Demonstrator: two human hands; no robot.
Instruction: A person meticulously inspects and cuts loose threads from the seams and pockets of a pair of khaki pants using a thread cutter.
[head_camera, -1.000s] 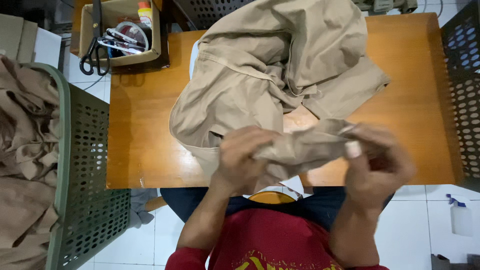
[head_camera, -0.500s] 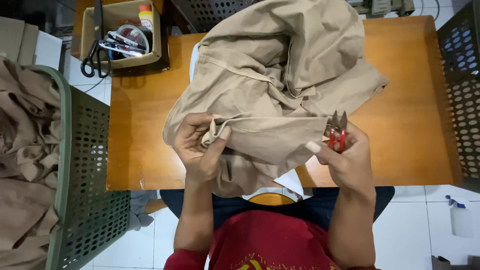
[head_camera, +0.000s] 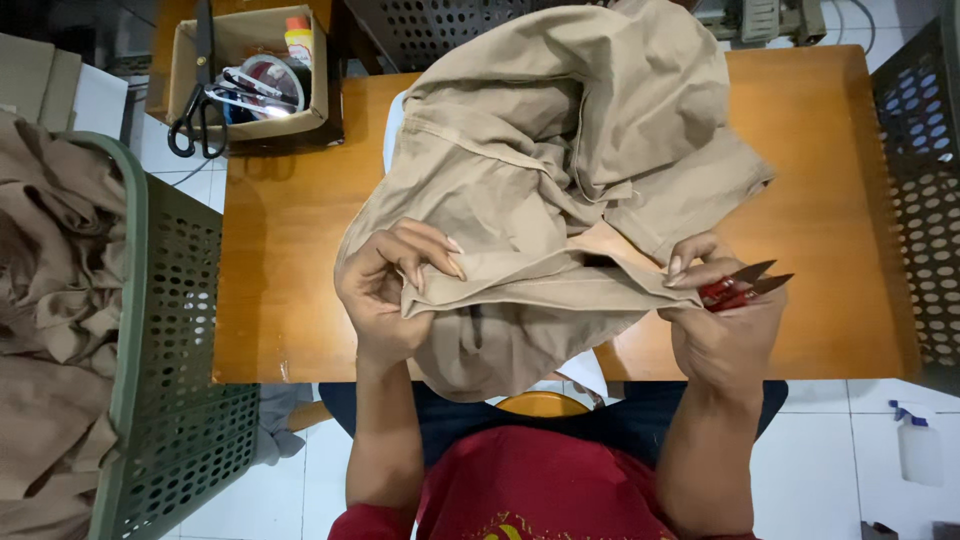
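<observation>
Left hand pinching one end of a folded seam on the beige garment, right hand gripping the other end with red thread snips tucked in the same fist, seemingly to hold that edge taut over the wooden table. One garment on the table, one pair of snips, one green basket of more beige cloth at left, one cardboard box with black scissors behind.

An open brown cardboard box stands at the far left corner of the wooden counter, black-handled scissors hung over its front wall. Inside stands a small bottle with an orange cap. A translucent white spray bottle stands on the floor at right.
</observation>
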